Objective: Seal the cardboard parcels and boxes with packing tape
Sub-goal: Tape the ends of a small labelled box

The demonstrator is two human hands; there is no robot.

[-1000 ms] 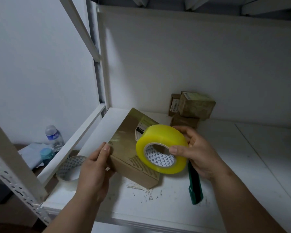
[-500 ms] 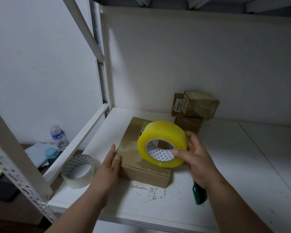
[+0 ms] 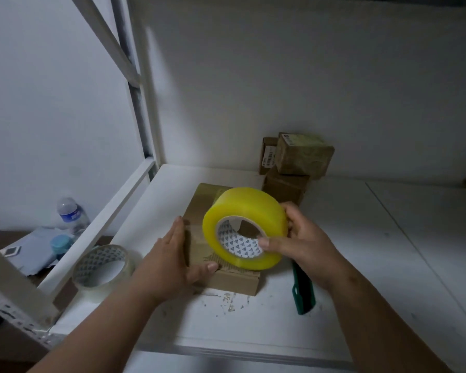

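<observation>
A flat cardboard box [image 3: 199, 211] lies on the white shelf [image 3: 361, 238], and everything else is placed from it. The left hand [image 3: 170, 262] rests against the box's left side with straight fingers laid along the edge, while its thumb presses on the top near the front corner. Directly above the box's right half the right hand [image 3: 304, 243] grips a large yellow roll of packing tape [image 3: 244, 227] — fingers curled over the outer rim, thumb hooked into the patterned core — holding it upright on edge, its lower rim at the box's top. Whether the roll actually touches the cardboard cannot be told. Just right of the box a green-handled tool [image 3: 303, 289] lies on the shelf, partly hidden under the right wrist. Left of the box, near the shelf's front edge, sits a nearly clear second tape roll [image 3: 102, 267]. Behind the box, against the back wall, small brown parcels [image 3: 296, 162] are stacked. Further left of the box, beyond the shelf frame and lower down, stands a water bottle [image 3: 70, 214] beside some pale papers — details there are dim
</observation>
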